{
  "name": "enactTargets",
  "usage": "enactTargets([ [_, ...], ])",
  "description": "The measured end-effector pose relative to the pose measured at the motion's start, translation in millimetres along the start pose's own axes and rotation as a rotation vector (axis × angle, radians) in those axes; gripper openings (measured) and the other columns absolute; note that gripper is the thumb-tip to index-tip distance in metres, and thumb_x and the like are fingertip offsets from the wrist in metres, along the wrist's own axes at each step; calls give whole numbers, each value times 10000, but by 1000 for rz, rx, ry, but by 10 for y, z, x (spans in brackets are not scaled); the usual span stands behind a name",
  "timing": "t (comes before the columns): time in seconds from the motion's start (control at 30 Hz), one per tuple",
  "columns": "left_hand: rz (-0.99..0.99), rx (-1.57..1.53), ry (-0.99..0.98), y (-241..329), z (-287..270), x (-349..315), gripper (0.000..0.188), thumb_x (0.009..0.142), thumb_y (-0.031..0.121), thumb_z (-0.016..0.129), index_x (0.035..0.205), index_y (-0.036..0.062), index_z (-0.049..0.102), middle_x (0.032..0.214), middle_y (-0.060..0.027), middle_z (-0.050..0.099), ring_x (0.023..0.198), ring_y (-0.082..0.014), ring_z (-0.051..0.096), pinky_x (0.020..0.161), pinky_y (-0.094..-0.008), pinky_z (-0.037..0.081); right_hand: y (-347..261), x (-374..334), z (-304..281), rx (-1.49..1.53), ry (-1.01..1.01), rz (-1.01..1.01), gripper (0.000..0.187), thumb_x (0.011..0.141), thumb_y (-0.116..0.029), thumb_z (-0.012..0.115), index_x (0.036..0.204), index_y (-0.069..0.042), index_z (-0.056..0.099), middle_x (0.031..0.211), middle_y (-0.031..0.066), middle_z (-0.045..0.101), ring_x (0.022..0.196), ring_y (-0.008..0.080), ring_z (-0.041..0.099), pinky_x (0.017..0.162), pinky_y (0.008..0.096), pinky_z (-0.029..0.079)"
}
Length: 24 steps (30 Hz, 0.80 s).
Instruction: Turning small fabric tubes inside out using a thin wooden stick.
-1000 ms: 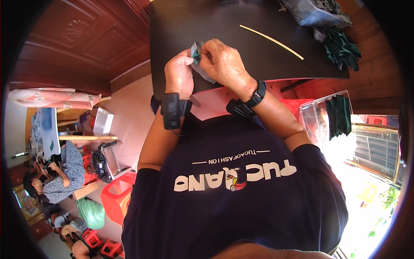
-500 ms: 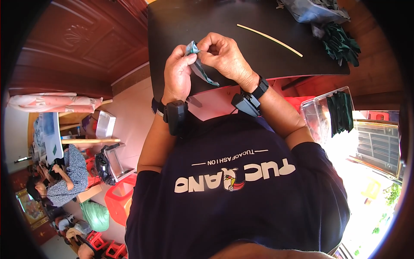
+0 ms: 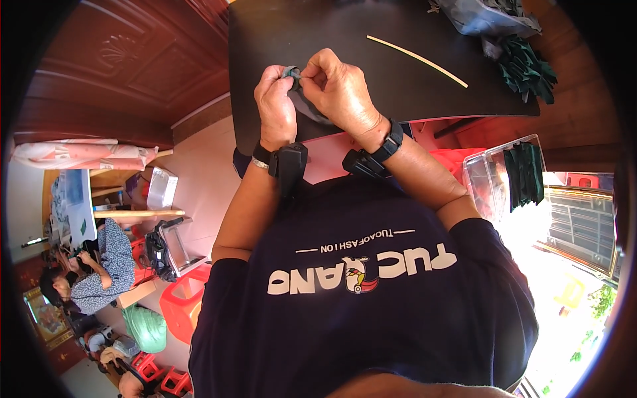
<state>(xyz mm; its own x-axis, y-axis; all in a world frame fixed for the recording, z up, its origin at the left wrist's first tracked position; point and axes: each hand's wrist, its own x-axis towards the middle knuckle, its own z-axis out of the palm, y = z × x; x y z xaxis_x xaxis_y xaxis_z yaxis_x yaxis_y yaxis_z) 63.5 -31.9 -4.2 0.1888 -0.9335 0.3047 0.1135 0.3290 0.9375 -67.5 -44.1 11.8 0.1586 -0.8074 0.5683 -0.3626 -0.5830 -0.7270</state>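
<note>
With the left hand (image 3: pixel 275 106), pinches the curled end of a grey-green fabric strip (image 3: pixel 309 108) above the black tabletop (image 3: pixel 411 93), near its front edge; with the right hand (image 3: pixel 345 97), apparently nips that end too; may lose the curl if tugging unevenly or holding too loosely

One cloth strip (image 3: pixel 307 107), one pale stick (image 3: pixel 418 56), two black wrist boxes (image 3: pixel 290 167).

White lettering (image 3: pixel 385 270) (upside down), large and small, stands on the dark shirt (image 3: pixel 361 331).
</note>
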Motion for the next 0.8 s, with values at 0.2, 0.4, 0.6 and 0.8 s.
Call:
enactTargets([
  [0.2, -409, -458, 65, 24, -32, 35, 201, 766, 54, 436, 852, -58, 578, 915, -101, 604, 894, -180, 534, 855, -279, 386, -82, 8, -13, 2, 48, -77, 128, 746, -28, 635, 817, -43, 529, 649, 115, 622, 615, 300, 641, 563, 365, 521],
  [0.4, -470, -634, -162, 13, -145, -20, 193, 791, 108, 491, 930, 0, 571, 942, -85, 608, 921, -207, 556, 871, -330, 402, -95, 54, -126, 66, -55, 11, 112, 728, -6, 621, 797, -35, 537, 676, 109, 631, 635, 290, 648, 581, 344, 518],
  [0.6, -303, -207, -185, 154, -2, -45, 88, 839, 70, 497, 912, 43, 539, 850, 9, 535, 823, -93, 505, 762, -231, 386, -19, 135, -213, 199, -103, 93, 117, 720, -12, 639, 799, -35, 556, 669, 106, 626, 634, 260, 651, 602, 325, 518],
  [0.8, 8, 296, -98, 127, 65, -10, 60, 813, 39, 452, 843, 12, 495, 768, -30, 520, 711, -113, 462, 638, -275, 402, -104, 34, -160, -36, -26, -123, 133, 736, 15, 645, 786, -51, 541, 687, 53, 599, 604, 170, 616, 556, 274, 493],
])
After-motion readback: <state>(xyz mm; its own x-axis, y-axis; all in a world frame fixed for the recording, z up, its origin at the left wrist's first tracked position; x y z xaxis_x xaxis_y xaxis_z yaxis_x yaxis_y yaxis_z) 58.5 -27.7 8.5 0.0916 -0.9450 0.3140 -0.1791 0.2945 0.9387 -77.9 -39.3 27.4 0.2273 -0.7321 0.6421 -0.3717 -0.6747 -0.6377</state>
